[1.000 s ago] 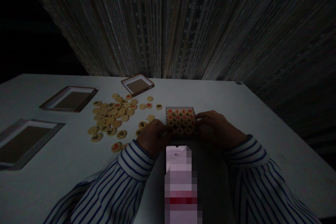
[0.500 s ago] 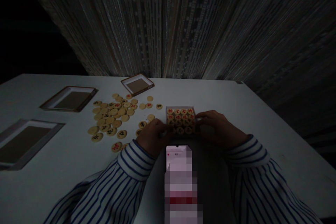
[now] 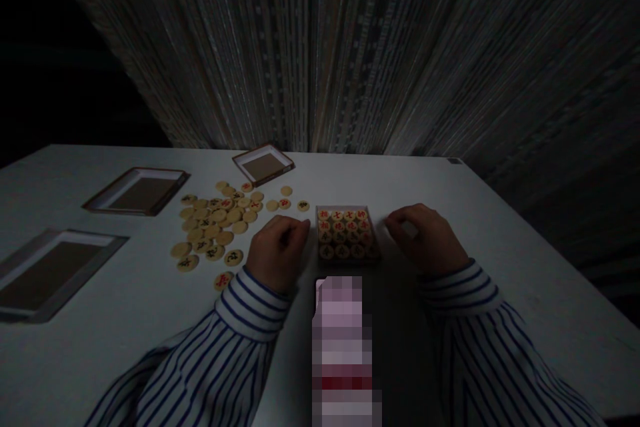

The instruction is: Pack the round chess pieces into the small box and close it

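Note:
A small box (image 3: 379, 255) filled with rows of round pieces marked in red and dark characters lies flat on the white table. Just left of it, apart from the box, is my left hand (image 3: 278, 250), its fingers curled and pressed together; whatever they hold, if anything, is hidden. My right hand (image 3: 425, 237) rests to the right of the box, not touching it, with thumb and fingertips together, and I cannot make out anything between them. Loose round pieces (image 3: 219, 215) are scattered left of my left hand, some face up, others blank side up.
Three open box parts lie on the table (image 3: 500, 240): one at the far left (image 3: 113, 250), one behind it (image 3: 183, 180) and one at the back (image 3: 289, 163). A lit phone (image 3: 340, 347), partly pixelated, is between my forearms. A striped curtain hangs behind.
Both my hands have come off the filled box and moved outward, left and right. The front row of pieces is now uncovered.

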`<state>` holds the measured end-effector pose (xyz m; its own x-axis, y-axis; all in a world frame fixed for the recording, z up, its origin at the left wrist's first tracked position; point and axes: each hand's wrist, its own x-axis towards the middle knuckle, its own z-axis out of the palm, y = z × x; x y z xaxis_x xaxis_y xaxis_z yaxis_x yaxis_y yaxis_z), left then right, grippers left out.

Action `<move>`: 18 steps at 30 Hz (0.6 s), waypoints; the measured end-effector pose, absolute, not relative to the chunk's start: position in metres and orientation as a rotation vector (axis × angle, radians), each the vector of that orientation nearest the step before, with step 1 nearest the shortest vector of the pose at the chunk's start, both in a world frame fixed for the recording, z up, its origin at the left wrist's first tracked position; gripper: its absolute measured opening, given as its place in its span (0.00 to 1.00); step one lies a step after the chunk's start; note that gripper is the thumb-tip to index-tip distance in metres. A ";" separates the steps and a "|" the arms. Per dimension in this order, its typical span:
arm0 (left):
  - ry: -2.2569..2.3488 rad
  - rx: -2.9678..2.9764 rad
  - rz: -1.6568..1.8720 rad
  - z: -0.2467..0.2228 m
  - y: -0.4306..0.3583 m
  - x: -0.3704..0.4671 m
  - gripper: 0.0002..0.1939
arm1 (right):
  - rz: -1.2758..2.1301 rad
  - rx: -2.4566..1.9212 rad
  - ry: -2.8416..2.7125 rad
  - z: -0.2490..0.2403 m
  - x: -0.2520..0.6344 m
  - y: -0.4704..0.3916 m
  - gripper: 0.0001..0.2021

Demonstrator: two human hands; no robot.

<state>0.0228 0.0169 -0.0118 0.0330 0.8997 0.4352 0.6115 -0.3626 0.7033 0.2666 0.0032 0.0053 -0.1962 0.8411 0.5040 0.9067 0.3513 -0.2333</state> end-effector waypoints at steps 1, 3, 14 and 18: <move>1.555 1.949 1.272 -0.011 0.017 0.022 0.13 | -0.161 -1.549 -2.026 0.005 0.266 0.004 0.09; 1.572 1.870 1.295 -0.011 0.017 0.021 0.12 | -0.127 -1.589 -2.005 0.002 0.265 0.006 0.10; 1.547 1.732 1.431 -0.017 0.020 0.021 0.12 | -0.067 -1.554 -1.933 -0.016 0.261 0.015 0.13; 1.550 1.728 1.454 -0.018 0.018 0.022 0.11 | -0.041 -1.549 -1.937 -0.015 0.257 0.014 0.14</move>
<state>0.0219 0.0177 -0.0185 -0.1560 0.8933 0.4215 0.4772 -0.3055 0.8240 0.2572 0.0139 -0.0152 -0.0919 0.8622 0.4982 0.8827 0.3021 -0.3600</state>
